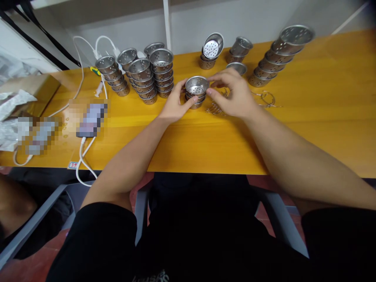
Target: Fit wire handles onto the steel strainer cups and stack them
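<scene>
A short stack of perforated metal cups (195,95) stands upright on the wooden table in front of me. My left hand (175,102) is wrapped around its left side, the thumb along the front and the fingers behind. At the right rim of the top cup, my right hand (235,94) has its thumb and index finger bent in a loose pinch against the metal. Thin wire rings or hooks (216,108) lie under and beside my right hand, partly hidden by it. A single perforated cup (236,68) sits just behind that hand.
Several tall cup stacks (141,80) stand at the back left, and a leaning stack (268,60) at the right. Wire loops (266,99) lie nearby. A phone (92,119) with a white cable (80,160) and a cardboard box (32,92) are on the left.
</scene>
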`<state>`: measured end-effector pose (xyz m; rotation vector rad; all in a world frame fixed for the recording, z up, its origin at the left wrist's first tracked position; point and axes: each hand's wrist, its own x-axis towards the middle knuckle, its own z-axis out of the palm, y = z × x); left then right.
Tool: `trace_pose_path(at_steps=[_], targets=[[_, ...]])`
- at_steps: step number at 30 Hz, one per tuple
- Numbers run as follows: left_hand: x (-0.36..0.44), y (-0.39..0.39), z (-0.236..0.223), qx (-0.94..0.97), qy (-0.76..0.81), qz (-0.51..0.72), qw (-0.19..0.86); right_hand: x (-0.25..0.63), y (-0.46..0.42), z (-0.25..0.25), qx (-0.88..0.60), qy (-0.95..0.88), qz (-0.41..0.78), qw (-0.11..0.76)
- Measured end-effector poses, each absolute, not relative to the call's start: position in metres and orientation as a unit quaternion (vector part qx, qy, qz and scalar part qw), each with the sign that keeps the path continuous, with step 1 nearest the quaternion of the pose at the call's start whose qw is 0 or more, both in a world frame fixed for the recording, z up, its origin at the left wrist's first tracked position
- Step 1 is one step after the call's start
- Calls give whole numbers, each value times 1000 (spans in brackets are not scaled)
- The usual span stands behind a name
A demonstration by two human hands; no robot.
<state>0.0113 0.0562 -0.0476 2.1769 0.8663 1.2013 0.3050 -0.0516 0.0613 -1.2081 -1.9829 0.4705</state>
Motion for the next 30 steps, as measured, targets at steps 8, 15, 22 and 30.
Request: trace_pose_path(at_steps=[8,15,22,30], targets=[[12,53,-47,706,415,504,274,349,-13,49,-640,-722,81,250],[26,-8,3,749,381,438,318,347,-6,45,-681,-695,75,220],[21,1,-7,776,361,424,296,340,-16,61,-643,-687,30,337],[21,8,-10,793,353,438,232,304,-66,78,-388,-810,102,429]])
